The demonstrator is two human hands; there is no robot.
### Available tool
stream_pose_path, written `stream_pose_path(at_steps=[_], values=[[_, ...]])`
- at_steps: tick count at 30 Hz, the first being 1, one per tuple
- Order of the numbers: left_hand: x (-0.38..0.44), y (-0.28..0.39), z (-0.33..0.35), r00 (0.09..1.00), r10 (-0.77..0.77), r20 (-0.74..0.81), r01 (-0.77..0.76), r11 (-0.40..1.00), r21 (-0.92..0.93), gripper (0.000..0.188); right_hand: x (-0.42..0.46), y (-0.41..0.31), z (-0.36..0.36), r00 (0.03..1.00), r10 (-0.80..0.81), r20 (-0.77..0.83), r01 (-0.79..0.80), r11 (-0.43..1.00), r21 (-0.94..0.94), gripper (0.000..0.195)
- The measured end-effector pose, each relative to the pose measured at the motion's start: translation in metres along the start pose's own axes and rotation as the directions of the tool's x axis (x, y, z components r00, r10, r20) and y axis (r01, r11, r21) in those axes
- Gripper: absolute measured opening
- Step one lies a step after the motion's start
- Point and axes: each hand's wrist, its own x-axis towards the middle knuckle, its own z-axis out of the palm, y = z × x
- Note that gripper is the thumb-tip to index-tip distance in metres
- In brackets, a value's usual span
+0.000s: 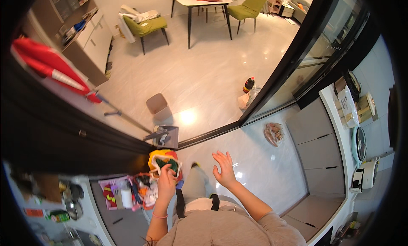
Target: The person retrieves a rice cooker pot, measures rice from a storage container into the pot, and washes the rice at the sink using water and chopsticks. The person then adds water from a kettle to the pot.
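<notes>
Both of my hands are raised in front of my body. My left hand, with a pink band on its wrist, is over the near side of an open yellow and red bag with dark green contents; its fingers are partly bent and nothing shows in them. My right hand hangs above the pale tiled floor, fingers spread, holding nothing. Left of my left hand lies a pink-edged container with mixed packets and a white roll or cylinder. Whether my left hand touches the bag cannot be told.
A dustpan and a waste bin stand near the sliding door's floor track. A filled plastic bag lies on the floor by grey cabinets. Beyond the black door frame are a dark bottle, a white table and green chairs.
</notes>
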Motion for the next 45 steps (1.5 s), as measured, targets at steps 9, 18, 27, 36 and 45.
stream_pose_path(at_steps=[9,18,27,36,45], values=[[0.340,0.039,0.080,0.988,0.102,0.113,-0.093,0.992,-0.081,0.024,0.256,0.142,-0.044,0.945,0.149,-0.290,-0.202,0.966,-0.163,0.046],[0.642,0.172,0.252,0.637,0.554,0.536,-0.580,0.803,-0.140,0.015,0.485,0.292,-0.087,0.858,0.212,-0.468,-0.320,0.933,-0.164,0.057],[0.873,0.251,0.417,0.732,0.464,0.498,-0.484,0.870,-0.098,0.020,0.702,0.490,-0.231,0.633,0.297,-0.715,-0.436,0.900,-0.013,0.052],[1.157,0.354,0.634,0.739,0.352,0.575,-0.383,0.921,-0.071,0.026,0.828,0.709,-0.345,0.422,0.422,-0.802,-0.545,0.825,0.148,0.055],[1.285,0.580,0.975,0.216,0.461,0.861,-0.505,0.807,-0.305,0.026,0.907,0.874,-0.537,0.285,0.235,-0.929,-0.851,0.508,-0.133,0.053]])
